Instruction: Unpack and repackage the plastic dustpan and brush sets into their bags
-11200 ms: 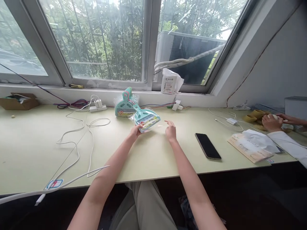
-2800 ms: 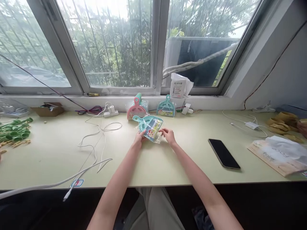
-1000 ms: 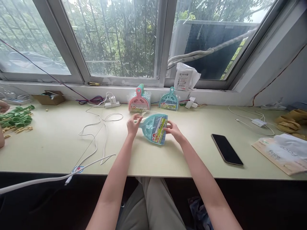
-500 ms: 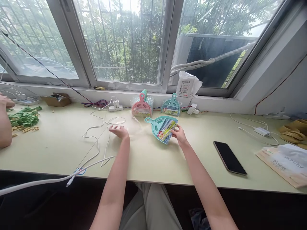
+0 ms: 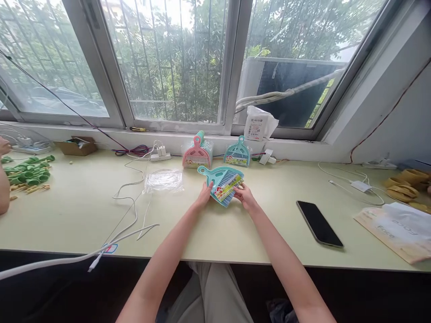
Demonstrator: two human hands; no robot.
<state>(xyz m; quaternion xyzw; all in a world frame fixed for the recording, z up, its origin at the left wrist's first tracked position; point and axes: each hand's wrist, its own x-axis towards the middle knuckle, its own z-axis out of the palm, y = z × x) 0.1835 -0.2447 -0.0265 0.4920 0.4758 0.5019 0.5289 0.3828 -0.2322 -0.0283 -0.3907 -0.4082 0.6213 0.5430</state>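
A turquoise dustpan and brush set with a printed label is held tilted above the middle of the table. My left hand grips its left lower edge, thumb on the front. On the other side my right hand is closed on the right edge by the brush bristles. Behind it stand a stack of wrapped sets with a pink dustpan in front, and another wrapped turquoise set. Crumpled clear plastic wrap lies to the left of my left hand.
White cables run across the table at left. Green parts lie at far left beside another person's arm. A phone and a tissue pack lie at right. Power strips and a small cardboard box are along the window wall.
My left hand has come away from the clear wrap, which now lies on the table, and has moved right to take hold of the dustpan set. My right hand still holds it.
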